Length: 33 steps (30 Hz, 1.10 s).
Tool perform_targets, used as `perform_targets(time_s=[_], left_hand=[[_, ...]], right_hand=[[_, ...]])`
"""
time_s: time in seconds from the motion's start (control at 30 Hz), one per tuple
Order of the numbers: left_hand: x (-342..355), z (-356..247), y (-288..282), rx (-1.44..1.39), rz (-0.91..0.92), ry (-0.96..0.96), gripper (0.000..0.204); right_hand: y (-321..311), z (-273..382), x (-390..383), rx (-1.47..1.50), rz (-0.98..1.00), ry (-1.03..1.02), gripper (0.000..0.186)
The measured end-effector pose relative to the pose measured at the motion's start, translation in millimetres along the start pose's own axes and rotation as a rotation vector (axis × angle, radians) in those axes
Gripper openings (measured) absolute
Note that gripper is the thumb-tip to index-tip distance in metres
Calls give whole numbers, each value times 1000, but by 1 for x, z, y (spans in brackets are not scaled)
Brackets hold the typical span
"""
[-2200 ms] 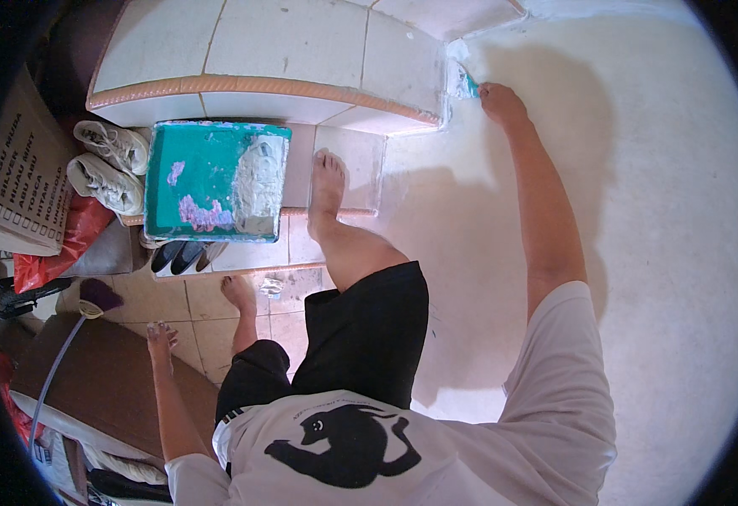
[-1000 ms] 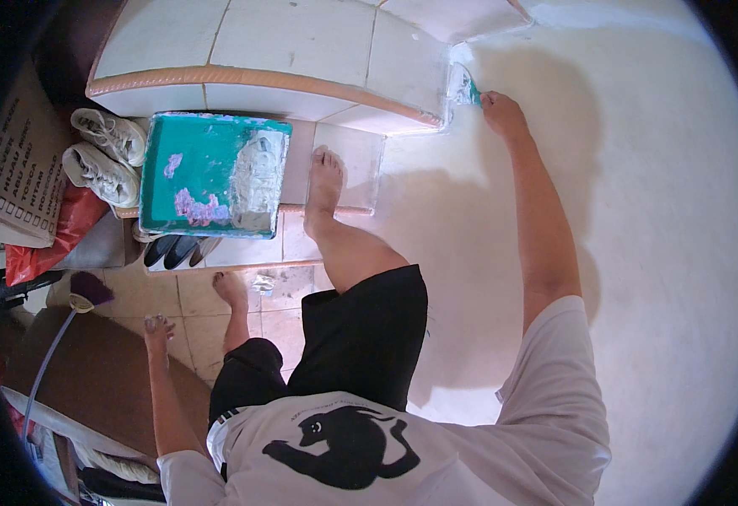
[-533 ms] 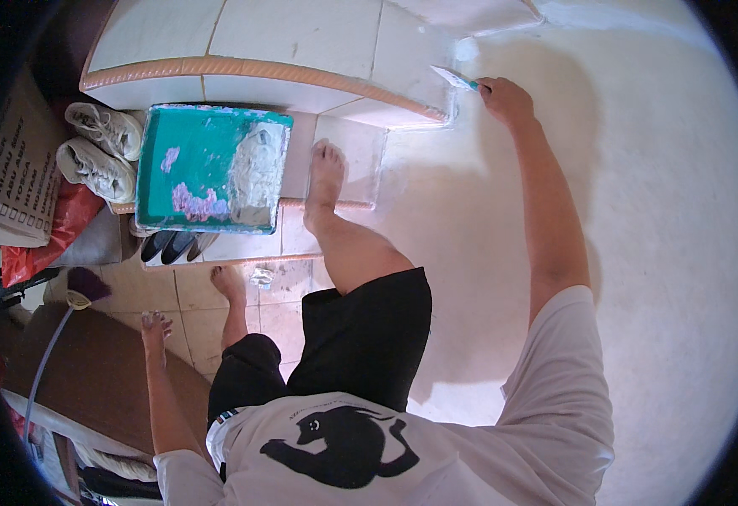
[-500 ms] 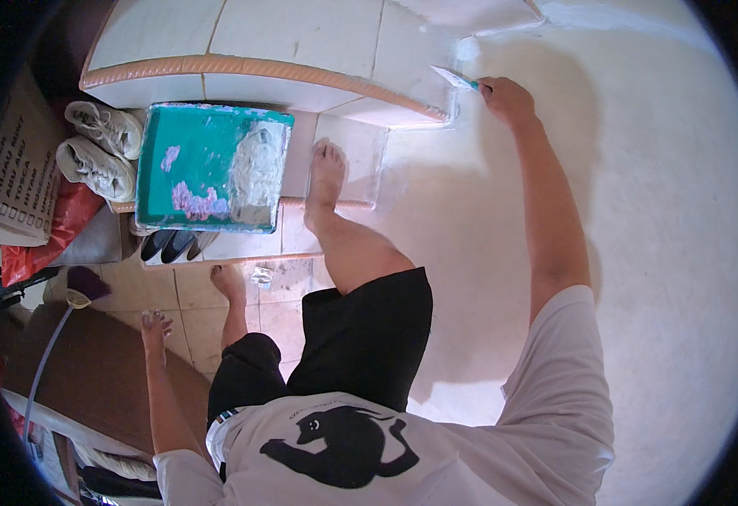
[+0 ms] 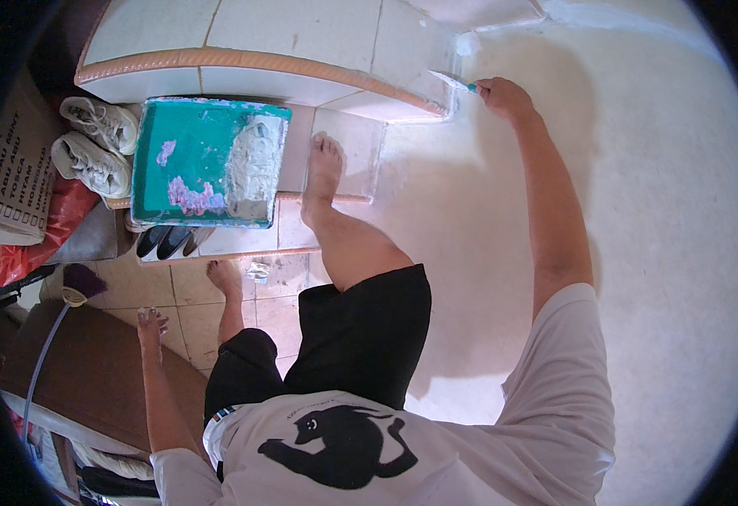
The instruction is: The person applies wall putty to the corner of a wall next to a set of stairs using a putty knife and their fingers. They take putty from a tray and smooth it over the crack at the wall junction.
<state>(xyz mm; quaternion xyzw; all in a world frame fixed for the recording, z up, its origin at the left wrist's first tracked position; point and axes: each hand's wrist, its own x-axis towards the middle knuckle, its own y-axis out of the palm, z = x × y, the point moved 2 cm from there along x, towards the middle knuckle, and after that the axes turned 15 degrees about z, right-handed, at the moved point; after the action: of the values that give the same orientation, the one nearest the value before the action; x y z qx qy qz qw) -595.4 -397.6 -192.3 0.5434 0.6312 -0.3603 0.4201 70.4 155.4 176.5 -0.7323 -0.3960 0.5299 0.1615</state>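
My right hand (image 5: 504, 97) grips the teal handle of a putty knife (image 5: 452, 80), its pale blade angled left beside a white patch (image 5: 468, 44) in the corner where the tiled step meets the white wall. My left hand (image 5: 151, 327) hangs at the lower left with fingers apart and holds nothing; its fingers have whitish smears. A teal tray (image 5: 185, 152) rests on the step, pale compound in its right part and lilac patches on the rest. My bare right foot (image 5: 325, 169) stands on the step right of the tray.
White sneakers (image 5: 91, 160), dark shoes (image 5: 171, 240), a cardboard box (image 5: 10, 169) and a red plastic bag (image 5: 23, 261) crowd the left. Below are a purple broom (image 5: 82, 282) and brown furniture (image 5: 65, 363). Tiled steps (image 5: 285, 34) run along the top; a white wall (image 5: 656, 211) fills the right.
My right hand has pulled the knife out from the corner and turned its blade leftward, uncovering the white patch. The view has shifted slightly. My left hand stays apart from the work.
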Motion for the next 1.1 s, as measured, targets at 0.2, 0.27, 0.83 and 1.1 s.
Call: perform_targets(time_s=[0.2, 0.27, 0.83, 1.1], left_hand=[[7, 4, -1, -34, -23, 23, 67], [9, 2, 1, -47, -26, 19, 67], [35, 39, -5, -111, 24, -21, 54], [-6, -28, 9, 104, -26, -19, 39]], right_hand=[[14, 8, -19, 5, 26, 0, 30], [22, 8, -24, 3, 32, 14, 30], [128, 49, -93, 643, -54, 101, 38], [265, 157, -54, 2690, 239, -170, 27]])
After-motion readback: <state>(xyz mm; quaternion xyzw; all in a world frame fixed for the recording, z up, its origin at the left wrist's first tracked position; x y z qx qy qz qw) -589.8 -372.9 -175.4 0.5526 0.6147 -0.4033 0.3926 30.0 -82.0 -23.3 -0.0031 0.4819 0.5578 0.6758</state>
